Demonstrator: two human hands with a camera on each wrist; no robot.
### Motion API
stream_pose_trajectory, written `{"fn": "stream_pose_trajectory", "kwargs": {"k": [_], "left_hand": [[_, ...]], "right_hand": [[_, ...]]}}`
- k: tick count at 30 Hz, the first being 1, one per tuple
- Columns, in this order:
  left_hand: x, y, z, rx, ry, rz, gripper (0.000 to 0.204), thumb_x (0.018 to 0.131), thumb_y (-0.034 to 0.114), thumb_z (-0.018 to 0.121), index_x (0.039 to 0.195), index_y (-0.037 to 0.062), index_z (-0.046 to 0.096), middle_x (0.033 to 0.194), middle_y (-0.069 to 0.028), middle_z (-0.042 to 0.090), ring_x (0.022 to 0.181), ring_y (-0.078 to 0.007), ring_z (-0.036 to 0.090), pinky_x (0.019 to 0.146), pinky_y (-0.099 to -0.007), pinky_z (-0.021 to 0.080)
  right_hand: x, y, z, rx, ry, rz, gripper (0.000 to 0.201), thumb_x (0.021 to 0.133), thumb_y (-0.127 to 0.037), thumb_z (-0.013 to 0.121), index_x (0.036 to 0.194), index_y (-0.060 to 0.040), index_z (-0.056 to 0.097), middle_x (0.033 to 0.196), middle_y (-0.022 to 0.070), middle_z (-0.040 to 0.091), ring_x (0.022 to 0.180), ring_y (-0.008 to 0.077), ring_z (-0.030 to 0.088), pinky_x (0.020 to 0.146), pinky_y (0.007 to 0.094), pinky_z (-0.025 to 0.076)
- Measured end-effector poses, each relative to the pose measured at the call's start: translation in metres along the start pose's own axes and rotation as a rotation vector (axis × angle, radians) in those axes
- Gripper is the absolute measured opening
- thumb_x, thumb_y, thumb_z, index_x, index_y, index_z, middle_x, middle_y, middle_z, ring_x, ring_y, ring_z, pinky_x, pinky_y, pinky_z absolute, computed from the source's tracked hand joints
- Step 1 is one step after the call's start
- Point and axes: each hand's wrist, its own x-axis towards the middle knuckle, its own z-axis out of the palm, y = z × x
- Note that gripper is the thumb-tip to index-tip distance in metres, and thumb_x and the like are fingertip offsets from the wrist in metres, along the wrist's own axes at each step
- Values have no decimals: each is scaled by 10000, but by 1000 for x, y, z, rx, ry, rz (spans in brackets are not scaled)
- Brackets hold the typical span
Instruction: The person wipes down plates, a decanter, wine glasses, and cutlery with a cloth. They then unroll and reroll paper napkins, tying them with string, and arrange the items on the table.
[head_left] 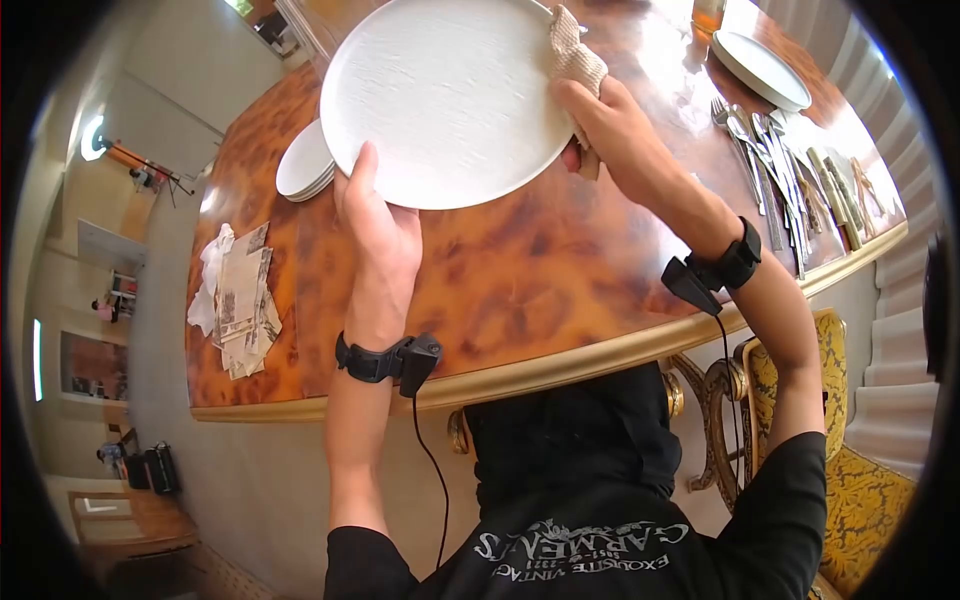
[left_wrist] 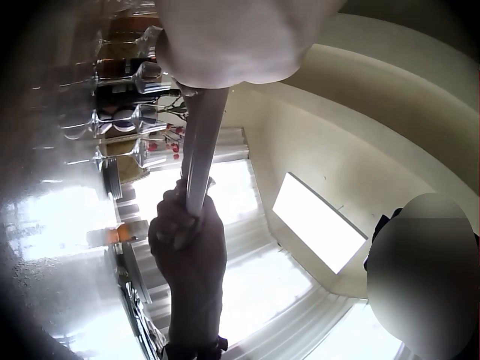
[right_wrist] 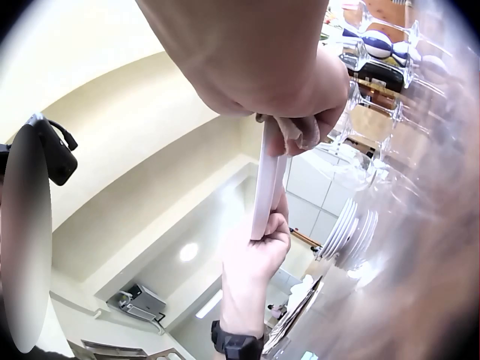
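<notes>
A large round white plate (head_left: 450,100) is held up over the table, its broad face toward the head camera. My left hand (head_left: 378,225) grips its lower left rim, thumb on the face and fingers behind. At the right rim, my right hand (head_left: 610,125) pinches the edge through a beige cloth (head_left: 577,55), which sticks up above the hand and hangs below it. Both wrist views show the plate edge-on, with the plate (left_wrist: 201,150) spanning the two hands. In the right wrist view, folds of the cloth (right_wrist: 298,133) show between the right fingers.
On the glossy brown table (head_left: 480,270), small white plates (head_left: 305,165) are stacked at left, near folded printed paper (head_left: 242,300). Cutlery (head_left: 770,165) lies at right, below more white plates (head_left: 762,70). Stemmed glasses (left_wrist: 142,116) stand farther back. A yellow patterned chair (head_left: 850,470) is at right.
</notes>
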Motion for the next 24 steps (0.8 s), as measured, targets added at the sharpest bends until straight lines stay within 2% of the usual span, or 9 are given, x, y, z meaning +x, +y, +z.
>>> {"fn": "stream_pose_trajectory", "kwargs": {"k": [3, 5, 6, 11, 16, 19, 21, 22, 24], "left_hand": [[20, 23, -13, 5, -150, -127, 518, 922, 209, 567, 1382, 10, 434, 1308, -126, 555, 1172, -238, 562, 991, -386, 461], [43, 38, -35, 98, -322, -404, 516, 919, 248, 581, 1352, -5, 457, 1247, -150, 587, 1073, -241, 619, 935, -385, 497], [46, 30, -41, 33, -317, -374, 471, 953, 231, 552, 1305, -73, 481, 1216, -167, 624, 1034, -277, 648, 919, -399, 512], [-2, -2, -16, -76, -9, 21, 485, 996, 232, 492, 1393, -30, 395, 1322, -159, 544, 1177, -277, 570, 993, -403, 474], [-21, -7, -5, -115, 39, 97, 507, 1008, 240, 444, 1450, 16, 333, 1415, -132, 461, 1273, -240, 493, 1056, -390, 422], [-13, 1, -14, 4, -24, 11, 486, 992, 264, 469, 1393, -2, 402, 1314, -125, 547, 1171, -207, 570, 953, -365, 497], [3, 20, -36, 310, -241, -356, 432, 970, 268, 499, 1297, -15, 492, 1146, -104, 636, 1000, -170, 643, 792, -329, 553], [9, 23, -41, 262, -307, -372, 380, 956, 257, 516, 1213, -21, 547, 1011, -80, 670, 868, -146, 663, 674, -303, 556], [16, 25, -48, 342, -356, -387, 377, 960, 238, 510, 1213, -39, 548, 1028, -92, 668, 883, -144, 660, 709, -300, 548]], "right_hand": [[5, -7, -27, -80, -84, -41, 318, 958, -312, 507, 965, -6, 590, 699, 20, 583, 509, 68, 535, 427, 212, 408], [-4, -21, -27, -234, -37, -10, 332, 962, -325, 509, 1039, -14, 596, 700, 17, 589, 504, 64, 531, 432, 207, 412], [-6, -22, -25, -232, -55, -38, 332, 962, -325, 509, 1039, -14, 596, 700, 17, 589, 504, 64, 531, 432, 207, 412], [-10, -14, -7, -53, 50, -6, 321, 990, -332, 489, 1105, -37, 539, 669, 11, 566, 421, 75, 493, 363, 222, 385], [-24, 3, 15, 93, 69, 22, 275, 983, -271, 481, 1101, -23, 497, 652, 19, 550, 414, 99, 505, 374, 229, 412], [-13, 9, -5, 108, 21, 63, 251, 968, -226, 470, 1093, -9, 492, 665, 27, 557, 421, 107, 510, 384, 231, 420], [-4, 10, -22, 149, -40, 129, 252, 956, -203, 465, 1097, 4, 493, 666, 31, 558, 423, 106, 511, 385, 230, 423], [-4, 8, -26, 150, -95, 106, 247, 948, -196, 468, 1087, 4, 506, 654, 30, 560, 427, 98, 516, 372, 228, 421], [-5, 6, -24, 137, -106, 136, 240, 949, -193, 463, 1078, 3, 513, 646, 27, 561, 429, 95, 521, 365, 225, 418]]}}
